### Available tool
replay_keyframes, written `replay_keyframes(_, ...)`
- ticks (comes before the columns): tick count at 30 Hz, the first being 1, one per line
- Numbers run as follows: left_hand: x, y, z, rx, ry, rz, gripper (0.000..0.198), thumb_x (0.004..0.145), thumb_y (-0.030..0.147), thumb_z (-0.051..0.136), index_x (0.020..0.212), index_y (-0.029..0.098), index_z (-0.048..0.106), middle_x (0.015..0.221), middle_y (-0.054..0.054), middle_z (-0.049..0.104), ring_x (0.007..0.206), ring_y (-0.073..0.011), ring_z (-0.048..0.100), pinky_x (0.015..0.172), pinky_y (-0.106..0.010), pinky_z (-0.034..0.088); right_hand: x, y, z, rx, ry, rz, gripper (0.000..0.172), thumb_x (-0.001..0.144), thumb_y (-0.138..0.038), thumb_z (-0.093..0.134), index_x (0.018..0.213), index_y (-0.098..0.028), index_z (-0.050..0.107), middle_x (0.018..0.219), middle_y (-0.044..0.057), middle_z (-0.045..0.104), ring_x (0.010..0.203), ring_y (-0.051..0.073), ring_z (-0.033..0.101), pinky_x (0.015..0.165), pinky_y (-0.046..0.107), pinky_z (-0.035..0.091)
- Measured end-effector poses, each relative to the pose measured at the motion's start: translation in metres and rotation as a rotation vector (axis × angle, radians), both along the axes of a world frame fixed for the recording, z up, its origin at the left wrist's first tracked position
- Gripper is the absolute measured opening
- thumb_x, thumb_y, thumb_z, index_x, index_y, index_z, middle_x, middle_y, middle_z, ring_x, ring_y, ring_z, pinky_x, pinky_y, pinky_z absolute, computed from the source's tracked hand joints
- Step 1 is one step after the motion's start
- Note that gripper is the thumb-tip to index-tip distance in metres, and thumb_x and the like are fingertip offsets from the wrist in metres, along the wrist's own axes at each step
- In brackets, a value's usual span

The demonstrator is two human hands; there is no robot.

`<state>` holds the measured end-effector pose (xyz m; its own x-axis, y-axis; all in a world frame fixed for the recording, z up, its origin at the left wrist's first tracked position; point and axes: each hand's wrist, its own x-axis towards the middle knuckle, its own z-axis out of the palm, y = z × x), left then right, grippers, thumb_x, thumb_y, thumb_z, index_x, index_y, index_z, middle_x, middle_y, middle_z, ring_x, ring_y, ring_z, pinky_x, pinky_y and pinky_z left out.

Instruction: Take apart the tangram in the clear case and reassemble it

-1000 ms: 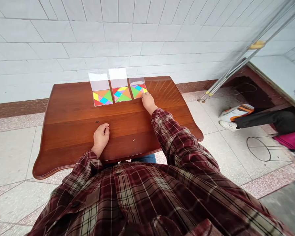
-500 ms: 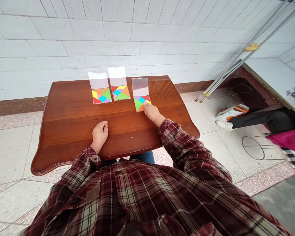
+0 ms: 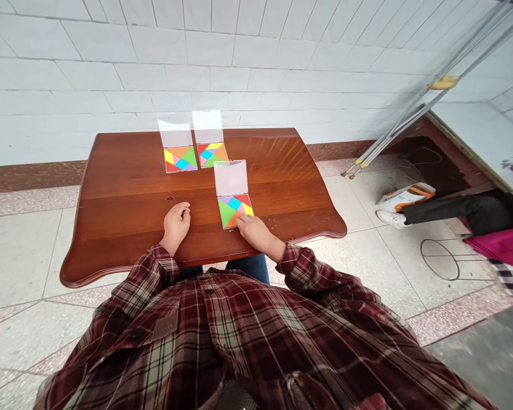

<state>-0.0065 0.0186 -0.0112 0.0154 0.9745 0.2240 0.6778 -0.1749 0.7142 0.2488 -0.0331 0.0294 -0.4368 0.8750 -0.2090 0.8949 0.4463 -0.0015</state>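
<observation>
Three tangram cases with clear lids flipped up are on the wooden table. My right hand (image 3: 256, 232) grips the lower right edge of the nearest tangram case (image 3: 228, 212), its fingertips over the orange and yellow pieces. That case lies flat near the table's front. Beside each other towards the wall are the left tangram case (image 3: 180, 159) and the middle tangram case (image 3: 211, 154), both filled with coloured pieces and touched by neither hand. My left hand (image 3: 176, 224) rests on the table left of the nearest case, fingers curled in, with nothing visible in it.
The brown wooden table (image 3: 123, 199) stands against a white tiled wall (image 3: 145, 80). Metal crutches (image 3: 393, 128) lean at the right. Past the table's right side are a white and orange bag (image 3: 406, 196), a wire-framed stool (image 3: 439, 259) and a seated person's leg (image 3: 444, 206).
My right hand has pulled the nearest tangram case towards me and a little left, away from the other two. My left hand stays curled on the table. The view has shifted slightly.
</observation>
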Motion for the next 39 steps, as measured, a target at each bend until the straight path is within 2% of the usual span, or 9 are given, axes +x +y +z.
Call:
replay_keyframes(7, -0.004, 0.002, -0.007, 0.023, -0.095, 0.031, 0.028, 0.081, 0.026, 0.043, 0.099, 0.015, 0.063, 0.097, -0.009, 0.067, 0.090, -0.0197, 0.063, 0.088, -0.035, 0.050, -0.042, -0.011, 0.003, 0.002, 0.053, 0.169, 0.026, 0.095, -0.016, 0.040, 0.107, -0.014, 0.063, 0.105, 0.012, 0.063, 0.097, 0.023, 0.059, 0.083, 0.034, 0.045)
replay_keyframes(11, -0.007, 0.004, -0.009, 0.038, -0.157, 0.082, 0.031, 0.083, 0.026, 0.045, 0.107, 0.015, 0.060, 0.093, -0.007, 0.064, 0.080, -0.0157, 0.060, 0.081, -0.030, 0.050, -0.068, -0.017, -0.002, 0.021, 0.108, 0.211, 0.027, 0.095, -0.016, 0.039, 0.106, -0.014, 0.063, 0.104, 0.012, 0.062, 0.096, 0.023, 0.059, 0.083, 0.034, 0.046)
replay_keyframes(15, -0.008, 0.007, -0.009, -0.018, -0.241, 0.121, 0.041, 0.083, 0.029, 0.049, 0.121, 0.014, 0.053, 0.094, -0.006, 0.065, 0.073, -0.0128, 0.058, 0.074, -0.028, 0.050, -0.081, -0.020, -0.008, 0.039, 0.143, 0.216, 0.027, 0.095, -0.016, 0.039, 0.109, -0.015, 0.062, 0.105, 0.012, 0.061, 0.097, 0.023, 0.058, 0.081, 0.034, 0.047)
replay_keyframes(19, -0.006, 0.007, -0.007, -0.046, -0.240, 0.141, 0.043, 0.080, 0.026, 0.051, 0.121, 0.014, 0.054, 0.091, -0.005, 0.065, 0.068, -0.0111, 0.056, 0.072, -0.027, 0.049, -0.082, -0.022, -0.010, 0.042, 0.153, 0.194, 0.027, 0.095, -0.016, 0.039, 0.109, -0.016, 0.062, 0.104, 0.011, 0.061, 0.094, 0.022, 0.057, 0.080, 0.033, 0.046)
replay_keyframes(22, -0.006, 0.008, -0.005, -0.044, -0.230, 0.119, 0.033, 0.077, 0.023, 0.051, 0.108, 0.016, 0.060, 0.084, -0.002, 0.064, 0.063, -0.0097, 0.053, 0.067, -0.024, 0.047, -0.080, -0.026, -0.012, 0.056, 0.171, 0.169, 0.027, 0.097, -0.018, 0.037, 0.106, -0.016, 0.062, 0.102, 0.011, 0.061, 0.091, 0.022, 0.057, 0.080, 0.033, 0.045)
replay_keyframes(30, -0.011, 0.017, 0.002, -0.186, -0.432, 0.056, 0.024, 0.069, 0.021, 0.051, 0.090, 0.017, 0.061, 0.066, 0.004, 0.055, 0.056, -0.0077, 0.046, 0.052, -0.018, 0.039, -0.073, -0.035, -0.015, 0.011, 0.272, 0.060, 0.028, 0.098, -0.020, 0.037, 0.099, -0.015, 0.064, 0.101, 0.011, 0.062, 0.094, 0.021, 0.054, 0.085, 0.032, 0.041)
replay_keyframes(33, -0.009, 0.017, 0.002, -0.161, -0.411, 0.033, 0.017, 0.069, 0.020, 0.052, 0.083, 0.017, 0.061, 0.063, 0.004, 0.052, 0.055, -0.0076, 0.044, 0.053, -0.019, 0.038, -0.073, -0.037, -0.013, -0.017, 0.301, 0.041, 0.027, 0.097, -0.018, 0.038, 0.100, -0.015, 0.065, 0.103, 0.011, 0.063, 0.097, 0.021, 0.054, 0.087, 0.031, 0.041)
replay_keyframes(36, -0.007, 0.014, -0.001, -0.118, -0.372, 0.073, 0.014, 0.071, 0.020, 0.053, 0.082, 0.017, 0.061, 0.067, 0.003, 0.053, 0.057, -0.0083, 0.046, 0.057, -0.020, 0.040, -0.068, -0.037, -0.011, -0.043, 0.368, 0.005, 0.029, 0.098, -0.018, 0.037, 0.101, -0.015, 0.065, 0.103, 0.011, 0.064, 0.097, 0.020, 0.055, 0.087, 0.029, 0.041)
replay_keyframes(39, -0.005, 0.011, -0.004, -0.091, -0.318, 0.095, 0.015, 0.073, 0.018, 0.053, 0.085, 0.017, 0.061, 0.073, 0.001, 0.056, 0.061, -0.0092, 0.049, 0.064, -0.023, 0.043, -0.059, -0.031, -0.008, -0.021, 0.452, -0.127, 0.029, 0.097, -0.017, 0.036, 0.105, -0.015, 0.064, 0.105, 0.011, 0.063, 0.097, 0.020, 0.056, 0.088, 0.028, 0.042)
